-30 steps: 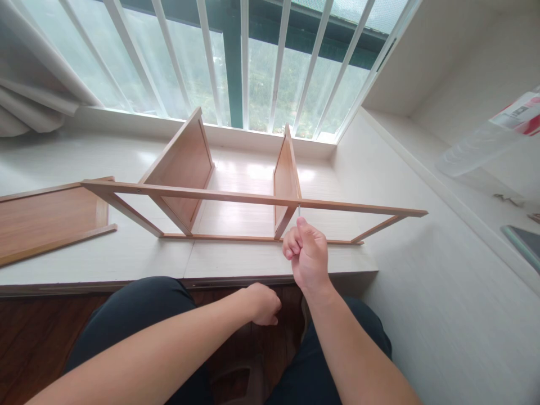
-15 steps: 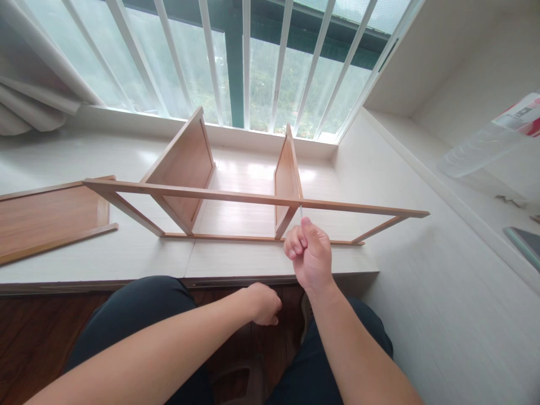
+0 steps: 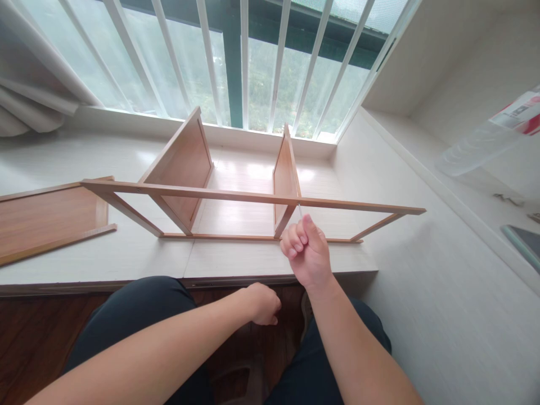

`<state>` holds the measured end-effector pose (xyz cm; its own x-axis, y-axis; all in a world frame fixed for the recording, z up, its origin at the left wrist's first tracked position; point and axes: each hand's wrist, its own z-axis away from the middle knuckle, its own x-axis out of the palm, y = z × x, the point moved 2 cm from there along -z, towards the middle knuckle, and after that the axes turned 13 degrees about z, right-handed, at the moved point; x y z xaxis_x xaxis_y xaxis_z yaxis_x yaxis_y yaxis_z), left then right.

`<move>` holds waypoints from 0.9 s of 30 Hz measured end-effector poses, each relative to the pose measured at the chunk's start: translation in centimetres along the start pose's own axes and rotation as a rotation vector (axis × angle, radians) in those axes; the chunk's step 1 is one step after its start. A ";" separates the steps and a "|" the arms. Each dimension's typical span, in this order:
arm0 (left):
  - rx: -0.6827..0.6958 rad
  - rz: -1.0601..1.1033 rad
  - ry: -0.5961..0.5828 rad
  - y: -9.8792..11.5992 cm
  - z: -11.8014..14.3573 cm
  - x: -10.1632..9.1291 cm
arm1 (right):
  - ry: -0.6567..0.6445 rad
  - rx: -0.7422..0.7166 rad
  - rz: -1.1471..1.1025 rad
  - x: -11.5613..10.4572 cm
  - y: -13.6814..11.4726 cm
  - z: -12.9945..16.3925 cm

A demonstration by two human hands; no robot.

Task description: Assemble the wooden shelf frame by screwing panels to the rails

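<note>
Panel [image 3: 46, 216] of brown wood lay flat at the far left of the white window ledge [image 3: 236, 260], well apart from both hands. Next to it stood the wooden shelf frame [image 3: 236, 197], resting on the ledge with its long front rail running left to right. Two upright dividers sat inside the frame: a left divider [image 3: 185, 163] and a right divider [image 3: 286, 174], both reaching back toward the window bars [image 3: 244, 62].

Left hand [image 3: 262, 304] was below the ledge edge, low between the knees, fingers curled into a loose fist; whether it held anything could not be told. It touched no part of the frame.

Right hand [image 3: 307, 253] was raised just in front of the front rail, directly below the spot where the right divider met the rail. Fingers were closed tight around a thin metal tool [image 3: 300, 211], whose slim shaft rose from the fist and met the rail at that joint. Frame was thus just above and beyond this hand.

Clear plastic bag [image 3: 485, 140] lay on the side shelf at far right.
</note>
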<state>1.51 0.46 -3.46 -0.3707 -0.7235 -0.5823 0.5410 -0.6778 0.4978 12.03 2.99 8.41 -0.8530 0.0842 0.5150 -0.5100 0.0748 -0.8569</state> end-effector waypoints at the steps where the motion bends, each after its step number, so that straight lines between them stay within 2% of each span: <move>1: 0.000 0.001 -0.002 0.0 0.0 0.0 | -0.001 -0.004 -0.008 -0.1 -0.1 0.0; 6: -0.003 0.003 0.009 -0.1 -0.1 0.3 | -0.005 -0.007 -0.013 -0.1 -0.6 -0.1; 14: 0.024 0.014 0.028 -0.4 -0.3 0.4 | 0.009 0.017 0.094 0.7 0.2 0.0; 20: 0.020 0.008 0.018 -0.4 -0.3 0.4 | 0.173 -0.117 0.178 0.5 0.4 0.0; 27: 0.010 -0.002 0.018 -0.2 -0.2 0.3 | 0.262 -0.203 0.446 -0.4 0.8 -0.3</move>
<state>1.43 0.44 -3.82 -0.3584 -0.7199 -0.5944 0.5330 -0.6805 0.5028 12.03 3.31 7.52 -0.9122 0.3937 0.1135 -0.0521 0.1634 -0.9852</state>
